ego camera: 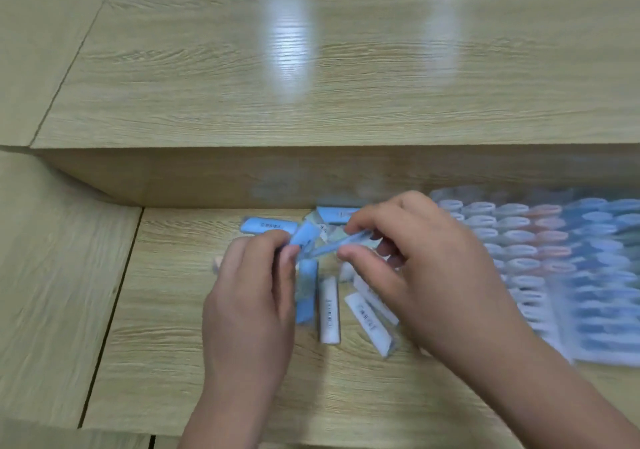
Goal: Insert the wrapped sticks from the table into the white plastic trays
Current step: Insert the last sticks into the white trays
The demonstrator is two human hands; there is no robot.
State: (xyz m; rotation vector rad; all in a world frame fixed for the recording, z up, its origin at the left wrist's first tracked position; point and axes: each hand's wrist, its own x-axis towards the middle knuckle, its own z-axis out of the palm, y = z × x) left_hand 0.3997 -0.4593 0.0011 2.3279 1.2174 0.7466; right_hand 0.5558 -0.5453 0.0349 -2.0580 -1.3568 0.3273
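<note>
"At the middle of the pale wood-grain tabletop (pixel 207 379), what are they holding?"

"One slim blue wrapped stick (pixel 329 246), lifted clear of the wood. The left hand (pixel 252 286) pinches its eight-o'clock end and the right hand (pixel 436 268) pinches the two-o'clock end between thumb and forefinger. Both sets of fingers are clenched on it. It's blurred, so I can't tell whether the left hand has a second stick tucked in as well."

"And where does it go?"

"The white plastic trays (pixel 602 357) lie at three o'clock from the hands, just beside the right wrist, with most slots looking filled. The right hand is the nearer one, so I'd expect it to do the carrying. The stick's long axis slants from eight to two o'clock, so I'd guess it needs turning to meet a slot."

"Much left?"

"A scatter of loose wrapped sticks (pixel 328 310) under the hands: blue ones at twelve o'clock by the raised wooden ledge (pixel 311 175), one blue and several white at six o'clock."
</note>
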